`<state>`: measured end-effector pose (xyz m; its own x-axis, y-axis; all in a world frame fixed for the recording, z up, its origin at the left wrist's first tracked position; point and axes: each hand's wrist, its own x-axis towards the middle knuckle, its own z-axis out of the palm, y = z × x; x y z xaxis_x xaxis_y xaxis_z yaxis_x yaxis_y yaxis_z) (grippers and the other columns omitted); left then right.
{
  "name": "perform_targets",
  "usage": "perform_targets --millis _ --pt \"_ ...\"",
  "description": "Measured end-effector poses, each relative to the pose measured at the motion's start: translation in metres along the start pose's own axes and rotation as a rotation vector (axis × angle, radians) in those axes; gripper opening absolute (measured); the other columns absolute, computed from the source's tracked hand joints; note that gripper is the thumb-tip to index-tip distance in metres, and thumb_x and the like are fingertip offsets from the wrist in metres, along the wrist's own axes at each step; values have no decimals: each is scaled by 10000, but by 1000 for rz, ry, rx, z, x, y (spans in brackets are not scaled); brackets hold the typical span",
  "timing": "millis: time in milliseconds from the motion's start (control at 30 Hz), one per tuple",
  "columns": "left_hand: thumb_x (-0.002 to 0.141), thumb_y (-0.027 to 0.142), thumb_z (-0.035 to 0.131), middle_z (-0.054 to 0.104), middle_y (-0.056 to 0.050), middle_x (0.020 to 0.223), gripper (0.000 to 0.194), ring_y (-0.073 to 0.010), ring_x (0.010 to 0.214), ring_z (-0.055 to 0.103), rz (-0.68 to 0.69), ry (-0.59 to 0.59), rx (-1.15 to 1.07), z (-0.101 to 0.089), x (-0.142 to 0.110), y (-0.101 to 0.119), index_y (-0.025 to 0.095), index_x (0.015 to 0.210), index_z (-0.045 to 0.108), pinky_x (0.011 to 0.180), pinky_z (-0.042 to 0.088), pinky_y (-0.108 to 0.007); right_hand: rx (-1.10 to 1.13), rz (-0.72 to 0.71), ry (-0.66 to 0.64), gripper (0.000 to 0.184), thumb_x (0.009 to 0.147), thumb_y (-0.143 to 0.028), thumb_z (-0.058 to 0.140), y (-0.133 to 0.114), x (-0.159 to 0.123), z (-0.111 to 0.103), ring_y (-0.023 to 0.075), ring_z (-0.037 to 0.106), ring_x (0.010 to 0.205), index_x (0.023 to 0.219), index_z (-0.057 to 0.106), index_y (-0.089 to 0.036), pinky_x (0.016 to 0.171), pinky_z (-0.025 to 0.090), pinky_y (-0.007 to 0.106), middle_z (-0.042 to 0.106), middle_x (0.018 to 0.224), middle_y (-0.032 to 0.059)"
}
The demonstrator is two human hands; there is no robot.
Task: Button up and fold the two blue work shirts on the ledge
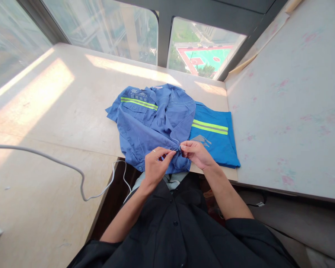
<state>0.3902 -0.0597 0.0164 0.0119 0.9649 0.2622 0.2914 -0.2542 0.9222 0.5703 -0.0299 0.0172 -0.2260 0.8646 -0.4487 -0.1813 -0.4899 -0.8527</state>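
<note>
Evidently both hands are busy with one small spot on the blue work shirt (139, 130), which lies on the bench (58, 130) with its lower edge slumping over the near rim towards the person. The left hand (158, 163) has thumb and forefinger closed on a gathered bit of its cloth; the right hand (197, 152) pinches just beside it, its fingers gripping the cloth at what looks like a small button (179, 148). The fingertips nearly meet, so exactly which layer each hand holds I cannot tell. Trouble is likeliest right there: with so little material in each pinch, the button could slip away from a loose hold, or the layers could twist and be caught askew. A hard pull might also drag the shirt off the bench, since part of it hangs unsupported. The folded bright blue garment (216, 147), which seems to lie partly beneath it at the person's right, could then be rumpled too. On the other side the pale cable (58, 162) loops down near the hanging edge and might snag it if the cloth swung that way.
</note>
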Motion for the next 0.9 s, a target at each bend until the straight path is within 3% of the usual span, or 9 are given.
perform_targets --millis 133,367,467,600,667,733,800,900 --pt "844 323 693 688 -11 698 197 -100 589 562 -56 -28 12 -2 0 -5 178 712 717 589 446 -227 -99 -15 -45 367 597 -441 851 -4 2 -2 73 436 491 690 666 -138 486 334 214 551 552 -29" --pt "782 452 724 634 -8 608 324 -102 537 534 -373 -192 -213 -13 -8 -22 146 690 670 506 395 -210 -628 -333 -111 304 758 -433 762 -14 -1 8 116 564 646 835 730 -141 590 429 236 687 767 30" --pt "756 495 735 622 -8 597 378 -95 529 522 -480 -234 -307 -22 -18 -27 140 671 637 506 385 -204 -746 -416 -112 340 797 -441 735 -12 2 3 149 626 762 991 722 -162 659 484 257 712 917 53" --pt "785 523 696 659 -30 681 399 -116 626 576 -548 -499 -302 -35 -38 -38 130 716 675 603 446 -221 -907 -398 -90 430 853 -469 667 5 10 -20 228 632 1040 1177 655 -187 861 530 359 664 1188 103" --pt "812 549 652 695 -57 793 423 -151 726 630 -606 -596 -300 -42 -47 -49 129 827 703 671 486 -246 -997 -381 -42 496 833 -480 683 18 13 -37 271 570 1192 1231 623 -190 1009 477 432 605 1299 126" --pt "824 593 605 707 -82 882 482 -189 798 661 -678 -524 -259 -50 -54 -64 130 930 693 694 515 -278 -1046 -356 28 538 829 -479 679 30 16 -52 297 489 1302 1276 588 -193 1111 389 480 548 1374 140" --pt "809 609 603 700 -95 932 517 -209 808 664 -680 -291 -95 -59 -59 -80 136 1010 664 698 533 -315 -1048 -331 116 552 838 -456 656 40 16 -65 302 478 1309 1315 551 -198 1095 405 491 513 1403 147" --pt "796 548 648 670 -122 1043 532 -242 897 647 -433 8 315 -71 -63 -100 141 1138 619 811 537 -392 -1022 -280 208 537 825 -366 637 44 11 -72 275 573 1156 1323 531 -195 946 512 444 561 1303 145"
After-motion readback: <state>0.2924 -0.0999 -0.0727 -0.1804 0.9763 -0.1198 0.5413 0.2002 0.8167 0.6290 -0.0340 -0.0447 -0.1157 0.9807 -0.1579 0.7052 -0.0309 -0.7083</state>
